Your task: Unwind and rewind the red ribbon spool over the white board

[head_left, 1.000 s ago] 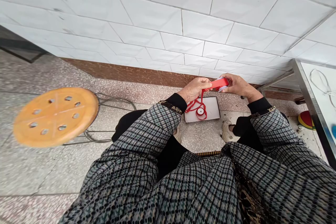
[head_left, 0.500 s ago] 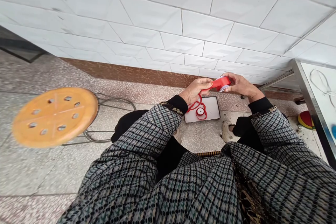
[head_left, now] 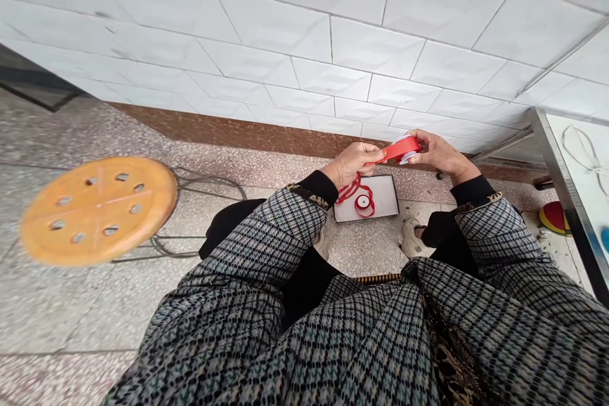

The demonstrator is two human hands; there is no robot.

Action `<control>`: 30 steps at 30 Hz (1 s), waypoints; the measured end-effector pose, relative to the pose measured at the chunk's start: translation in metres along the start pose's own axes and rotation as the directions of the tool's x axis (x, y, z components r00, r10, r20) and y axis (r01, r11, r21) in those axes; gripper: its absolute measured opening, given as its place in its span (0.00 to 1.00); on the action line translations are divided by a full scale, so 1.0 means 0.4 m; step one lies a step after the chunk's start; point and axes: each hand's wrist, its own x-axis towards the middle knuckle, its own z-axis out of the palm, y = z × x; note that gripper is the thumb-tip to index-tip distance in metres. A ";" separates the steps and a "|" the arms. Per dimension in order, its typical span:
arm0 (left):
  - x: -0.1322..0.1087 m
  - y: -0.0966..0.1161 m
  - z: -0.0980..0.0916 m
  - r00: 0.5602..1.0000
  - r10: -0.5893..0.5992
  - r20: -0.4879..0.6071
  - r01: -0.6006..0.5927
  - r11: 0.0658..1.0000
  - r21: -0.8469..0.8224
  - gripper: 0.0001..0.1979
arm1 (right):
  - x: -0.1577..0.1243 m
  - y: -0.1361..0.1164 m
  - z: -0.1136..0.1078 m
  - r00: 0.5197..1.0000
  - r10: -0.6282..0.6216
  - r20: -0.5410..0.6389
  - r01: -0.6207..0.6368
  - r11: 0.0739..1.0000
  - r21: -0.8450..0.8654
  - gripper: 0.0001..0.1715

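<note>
My right hand (head_left: 435, 152) grips a ribbon spool (head_left: 408, 148) with pale flanges by its sides. From it a wide red ribbon (head_left: 394, 150) runs left, and my left hand (head_left: 354, 162) pinches that ribbon between thumb and fingers. Below my left hand a narrow red strand (head_left: 352, 189) hangs in loops. Under both hands, on the floor, lies a shallow white box (head_left: 385, 193) with dark edges. A smaller spool of red ribbon (head_left: 363, 203) sits in it, some loose ribbon around it.
To the left stands a round orange stool (head_left: 99, 209) with holes in its seat and thin metal legs. A white tiled wall (head_left: 285, 44) rises ahead. At the right is a white table (head_left: 571, 152) with a cable (head_left: 585, 152) on it. A red and yellow round object (head_left: 554, 217) lies beneath.
My left hand has shifted slightly left, drawing the wide ribbon out a little from the spool. The hanging strand has swung left. My right hand stays nearly in place.
</note>
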 end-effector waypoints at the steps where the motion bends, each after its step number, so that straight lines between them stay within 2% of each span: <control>1: 0.000 0.002 -0.002 1.000 -0.001 0.004 0.001 1.000 0.013 0.21 | -0.002 -0.003 0.002 1.000 0.001 0.016 -0.002 1.000 0.024 0.40; 5: 0.003 0.000 -0.004 0.999 -0.024 0.022 0.023 0.998 0.052 0.20 | -0.007 -0.006 0.009 0.999 -0.014 0.040 0.009 0.992 0.125 0.40; 9: 0.009 -0.010 0.006 0.997 0.001 -0.079 0.001 1.000 0.031 0.19 | -0.002 0.006 0.017 0.998 -0.032 0.059 0.022 0.985 0.171 0.41; 17: 0.014 -0.028 0.026 0.991 0.077 -0.112 -0.081 0.996 -0.028 0.18 | 0.011 0.008 0.051 0.999 -0.041 -0.008 0.042 0.955 0.293 0.47; 23: 0.013 -0.020 0.018 0.998 0.066 -0.015 -0.067 0.995 -0.074 0.20 | 0.016 0.007 0.043 0.996 -0.071 -0.048 0.082 0.951 0.297 0.46; 30: 0.009 -0.005 0.009 0.997 0.066 0.043 -0.063 0.995 -0.075 0.22 | 0.012 0.014 0.051 0.998 -0.065 0.005 0.059 0.924 0.377 0.46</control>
